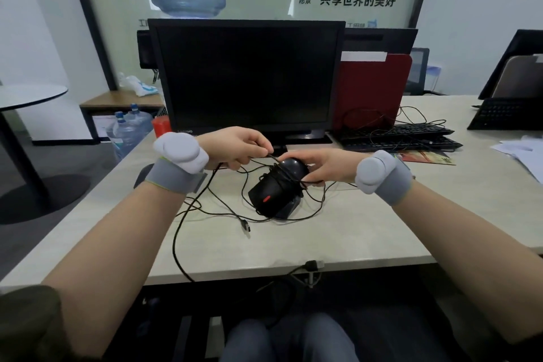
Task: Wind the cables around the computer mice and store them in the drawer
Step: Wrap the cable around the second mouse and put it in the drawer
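Two hands work a black mouse (pixel 276 185) just above the bench (pixel 367 229), in front of a dark monitor (pixel 246 76). The right hand (pixel 320 166) curls round the mouse's rounded end, holding it tilted; several turns of cable (pixel 205 206) already cross its body. The left hand (pixel 235 147) pinches the cable between thumb and fingertips, close beside the mouse. Loose cable trails over the bench and off its front edge, its plug (pixel 245 225) lying flat near the mouse. Mouse looks light, hard and smooth, likely slippery, best gripped by its sides; the cable is thin and limp, so it probably needs steady tension to stay wound. No drawer is in view.
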A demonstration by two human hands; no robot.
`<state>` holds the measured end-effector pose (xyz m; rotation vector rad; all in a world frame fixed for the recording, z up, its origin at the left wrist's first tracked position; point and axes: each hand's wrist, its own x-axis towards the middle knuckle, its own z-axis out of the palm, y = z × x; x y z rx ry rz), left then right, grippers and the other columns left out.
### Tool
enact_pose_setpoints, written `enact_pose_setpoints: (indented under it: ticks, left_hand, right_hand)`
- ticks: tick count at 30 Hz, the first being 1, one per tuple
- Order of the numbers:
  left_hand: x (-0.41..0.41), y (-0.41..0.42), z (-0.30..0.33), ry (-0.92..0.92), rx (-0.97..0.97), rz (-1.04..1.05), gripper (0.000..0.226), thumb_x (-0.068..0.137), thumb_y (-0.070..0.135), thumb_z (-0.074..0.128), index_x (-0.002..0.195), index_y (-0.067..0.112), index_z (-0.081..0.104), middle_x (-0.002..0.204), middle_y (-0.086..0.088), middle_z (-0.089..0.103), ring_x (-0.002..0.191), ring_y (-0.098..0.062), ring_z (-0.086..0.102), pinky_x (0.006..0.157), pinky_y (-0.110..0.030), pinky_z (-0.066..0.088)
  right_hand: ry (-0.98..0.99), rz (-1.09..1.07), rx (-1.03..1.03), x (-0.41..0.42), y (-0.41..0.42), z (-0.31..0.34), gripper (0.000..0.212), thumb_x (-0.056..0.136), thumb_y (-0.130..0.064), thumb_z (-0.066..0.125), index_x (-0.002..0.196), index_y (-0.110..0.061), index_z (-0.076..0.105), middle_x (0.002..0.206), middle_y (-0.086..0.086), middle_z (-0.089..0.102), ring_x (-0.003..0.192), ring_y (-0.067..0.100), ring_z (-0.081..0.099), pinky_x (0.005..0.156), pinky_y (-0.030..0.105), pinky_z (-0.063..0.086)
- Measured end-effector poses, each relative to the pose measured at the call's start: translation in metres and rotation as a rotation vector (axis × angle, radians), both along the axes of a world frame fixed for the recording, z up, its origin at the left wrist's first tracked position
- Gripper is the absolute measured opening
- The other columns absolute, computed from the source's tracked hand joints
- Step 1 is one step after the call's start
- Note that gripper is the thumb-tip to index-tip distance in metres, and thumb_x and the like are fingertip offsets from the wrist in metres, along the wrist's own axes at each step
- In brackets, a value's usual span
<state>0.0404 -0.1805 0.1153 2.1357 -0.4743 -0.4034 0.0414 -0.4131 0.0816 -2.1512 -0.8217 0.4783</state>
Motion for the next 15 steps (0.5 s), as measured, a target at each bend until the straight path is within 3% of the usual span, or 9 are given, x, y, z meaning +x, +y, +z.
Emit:
enact_pose_setpoints:
  ticks: [4, 6, 8, 11, 13, 15]
  left_hand:
    - [0.004, 0.002, -0.009, -0.186, -0.004, 0.113, 0.006, 0.087, 0.023, 0.062, 0.082, 0.020, 0.062, 0.061, 0.006, 0.047, 0.047, -0.007, 0.036, 0.039, -0.015, 0.030]
    - [0.004, 0.000, -0.019, -0.199, -0.158, 0.138, 0.015, 0.091, 0.020, 0.057, 0.076, 0.020, 0.060, 0.057, 0.005, 0.049, 0.048, -0.009, 0.040, 0.043, -0.019, 0.031]
    - [0.004, -0.007, -0.028, -0.123, -0.386, 0.158, 0.028, 0.095, 0.007, 0.044, 0.072, 0.019, 0.055, 0.050, 0.009, 0.053, 0.044, -0.006, 0.043, 0.043, -0.017, 0.032]
    - [0.001, -0.029, -0.033, 0.073, -0.701, 0.121, 0.031, 0.095, 0.004, 0.032, 0.069, 0.018, 0.042, 0.047, 0.012, 0.044, 0.037, -0.001, 0.029, 0.033, -0.011, 0.019]
    - [-0.002, -0.042, -0.034, 0.173, -0.811, 0.135, 0.027, 0.098, 0.013, 0.029, 0.075, 0.017, 0.042, 0.054, 0.007, 0.042, 0.035, -0.002, 0.026, 0.031, -0.011, 0.017]
    - [-0.006, -0.051, -0.037, 0.161, -0.789, 0.164, 0.026, 0.101, 0.019, 0.027, 0.086, 0.017, 0.047, 0.057, 0.005, 0.041, 0.035, -0.002, 0.027, 0.032, -0.011, 0.018]
  right_hand:
    - [0.277, 0.008, 0.208, -0.002, 0.001, -0.007, 0.060, 0.091, 0.014, 0.037, 0.125, -0.036, 0.043, 0.105, 0.003, 0.049, 0.066, 0.009, 0.044, 0.055, 0.015, 0.038]
    - [0.366, -0.023, 0.434, -0.002, 0.000, -0.006, 0.058, 0.093, 0.014, 0.030, 0.124, -0.033, 0.045, 0.092, 0.003, 0.049, 0.057, 0.002, 0.045, 0.052, 0.012, 0.037]
    - [0.402, -0.050, 0.641, 0.000, 0.003, -0.002, 0.055, 0.093, 0.010, 0.030, 0.118, -0.031, 0.056, 0.075, -0.003, 0.055, 0.054, 0.000, 0.045, 0.050, 0.010, 0.037]
    - [0.458, -0.092, 0.899, 0.001, 0.010, 0.007, 0.052, 0.093, 0.005, 0.030, 0.105, -0.030, 0.067, 0.065, -0.008, 0.060, 0.052, 0.002, 0.049, 0.049, 0.008, 0.039]
    - [0.431, -0.124, 1.033, 0.003, 0.014, 0.013, 0.043, 0.095, 0.003, 0.030, 0.109, -0.026, 0.059, 0.065, -0.008, 0.061, 0.051, 0.003, 0.051, 0.047, 0.009, 0.041]
    - [0.320, -0.215, 1.109, 0.007, 0.015, 0.020, 0.035, 0.096, 0.001, 0.035, 0.114, -0.023, 0.051, 0.068, -0.007, 0.059, 0.052, 0.004, 0.051, 0.048, 0.010, 0.043]
